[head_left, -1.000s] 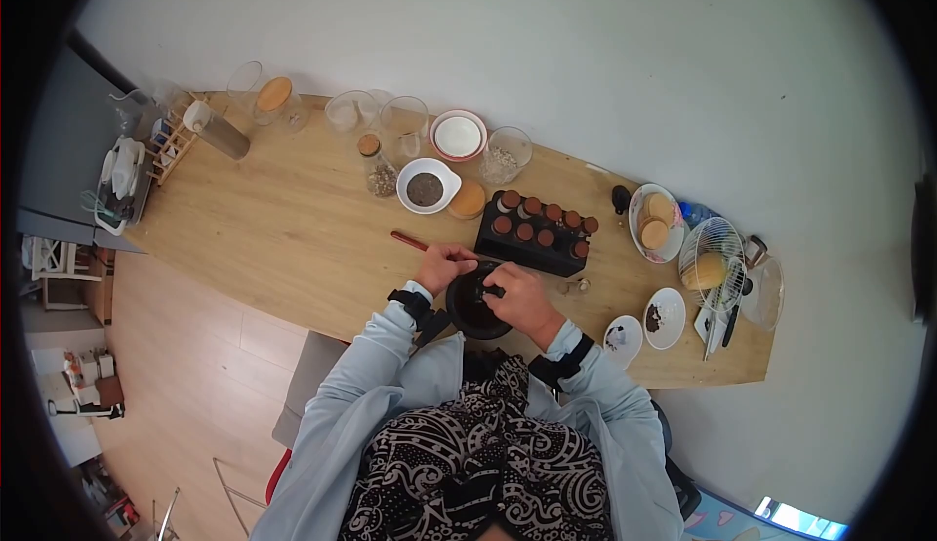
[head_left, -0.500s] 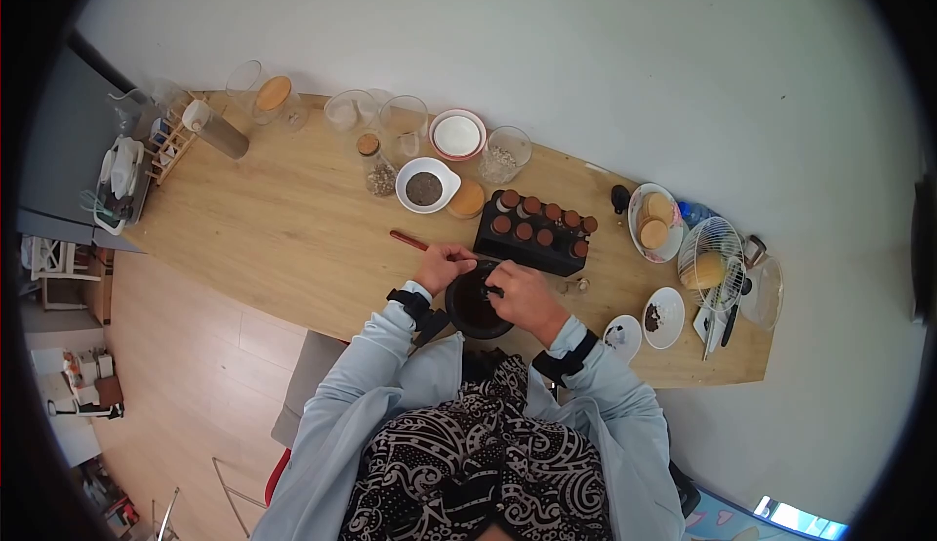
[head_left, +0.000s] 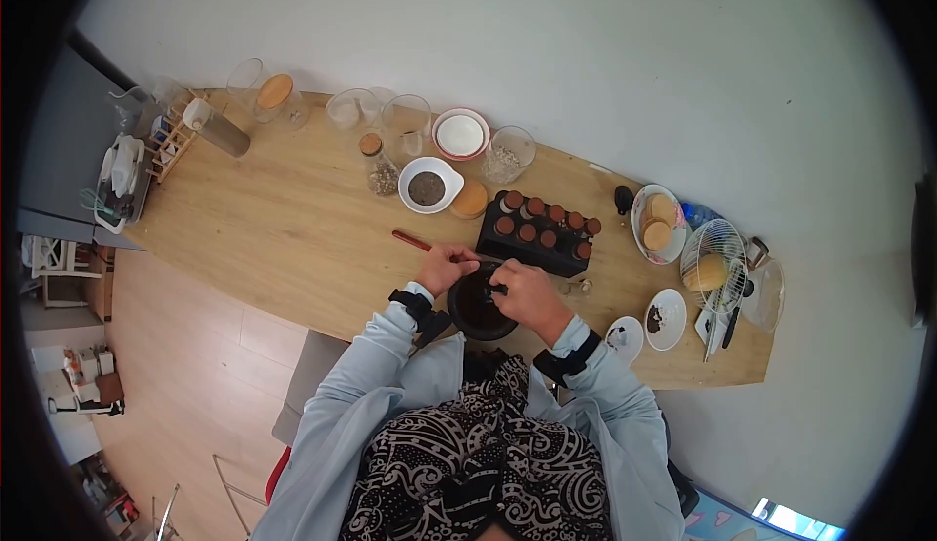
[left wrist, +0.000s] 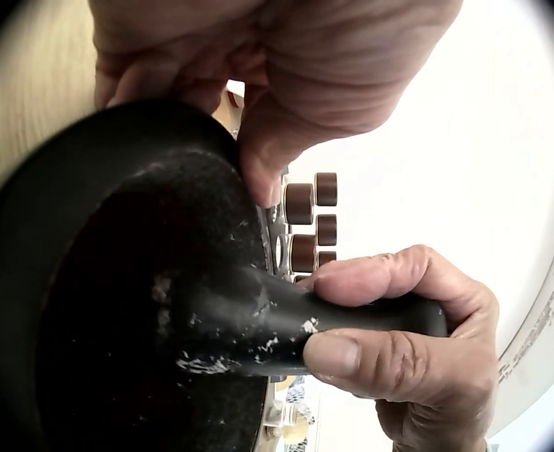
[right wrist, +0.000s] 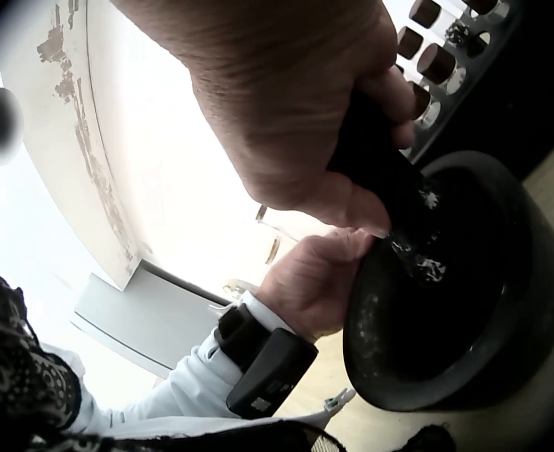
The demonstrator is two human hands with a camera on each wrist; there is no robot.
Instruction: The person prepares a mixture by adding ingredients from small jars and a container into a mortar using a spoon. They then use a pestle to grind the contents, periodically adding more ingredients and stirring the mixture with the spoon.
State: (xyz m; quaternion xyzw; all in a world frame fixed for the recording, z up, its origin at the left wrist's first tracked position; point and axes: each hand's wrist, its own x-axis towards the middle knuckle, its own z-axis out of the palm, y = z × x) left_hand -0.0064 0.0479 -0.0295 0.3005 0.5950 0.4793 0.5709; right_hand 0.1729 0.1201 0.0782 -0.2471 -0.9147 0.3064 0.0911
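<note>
A dark mortar (head_left: 482, 332) stands at the table's front edge, close before the person. My left hand (head_left: 447, 269) grips its rim on the left, with the thumb over the edge in the left wrist view and the other fingers partly hidden behind the wall. In my right hand (head_left: 533, 299) is a black pestle (left wrist: 248, 325), pinched between thumb and fingers near its upper end. The pestle leans into the bowl, its surface flecked with whitish residue. Its lower end sits in the dark interior, where the contents are hard to make out.
Just beyond the mortar is a black rack (head_left: 527, 256) of brown-capped vials. A red-brown stick (head_left: 410, 240) lies left of it. Behind are a white bowl (head_left: 403, 186) of dark grains and glass jars. Two small white dishes (head_left: 673, 340) and a wire basket (head_left: 730, 238) stand right.
The right hand and pestle have shifted slightly within the mortar, and more of its interior now shows. The left hand stays at the rim.
</note>
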